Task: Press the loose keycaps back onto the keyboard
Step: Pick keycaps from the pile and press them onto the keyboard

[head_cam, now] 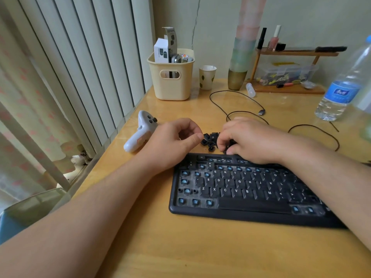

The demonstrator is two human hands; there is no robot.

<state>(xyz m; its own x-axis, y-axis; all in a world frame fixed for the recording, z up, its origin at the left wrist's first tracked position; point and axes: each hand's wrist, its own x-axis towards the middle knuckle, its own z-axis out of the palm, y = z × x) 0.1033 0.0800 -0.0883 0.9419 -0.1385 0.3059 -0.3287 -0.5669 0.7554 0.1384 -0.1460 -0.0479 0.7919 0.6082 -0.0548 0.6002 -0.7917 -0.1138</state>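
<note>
The loose keycaps (209, 140) lie in a small black heap on the table (180, 247), just behind the keyboard's (241, 189) top edge and between my two hands. My right hand (249, 140) arches over the right side of the heap with fingers curled down into it, the tips pinching among the caps; I cannot tell which one they hold. My left hand (174, 141) hovers just left of the heap, thumb and fingers loosely curled toward each other, holding nothing. Both forearms reach in from the near edge, the right one crossing the keyboard's right end. On the keyboard, letter keys from E to P, S to L and Z to M are readable, with blue stems bare along the left side and upper rows. A white controller (140, 131) lies left of my left hand.
</note>
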